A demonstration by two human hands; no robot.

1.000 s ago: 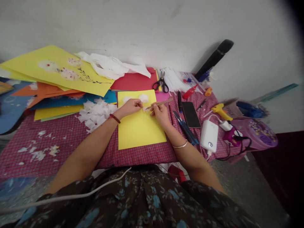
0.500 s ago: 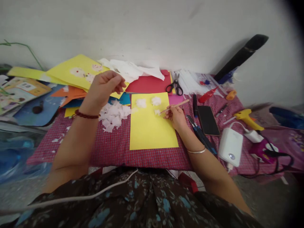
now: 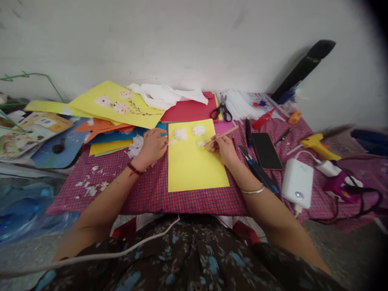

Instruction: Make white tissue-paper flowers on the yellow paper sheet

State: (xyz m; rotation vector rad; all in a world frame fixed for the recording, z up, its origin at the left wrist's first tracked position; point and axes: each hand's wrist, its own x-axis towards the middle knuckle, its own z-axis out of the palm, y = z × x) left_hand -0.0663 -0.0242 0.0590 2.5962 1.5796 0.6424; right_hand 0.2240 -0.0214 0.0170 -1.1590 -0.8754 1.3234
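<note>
A yellow paper sheet lies on the red checked cloth in front of me. Three small white tissue tufts sit near its top edge. My right hand is closed around a thin wooden stick, whose tip touches the rightmost tuft. My left hand rests, fingers curled, on a pile of white tissue pieces just left of the sheet; what its fingers hold is hidden.
Stacked coloured sheets and white tissue lie at the back left. Scissors, pens, a phone, a white power bank and a yellow glue gun lie on the right. Paper scraps litter the left.
My left hand left the yellow sheet, rose to the left, then came down onto the tissue pile. My right hand kept the stick at the tufts. My view shifted left.
</note>
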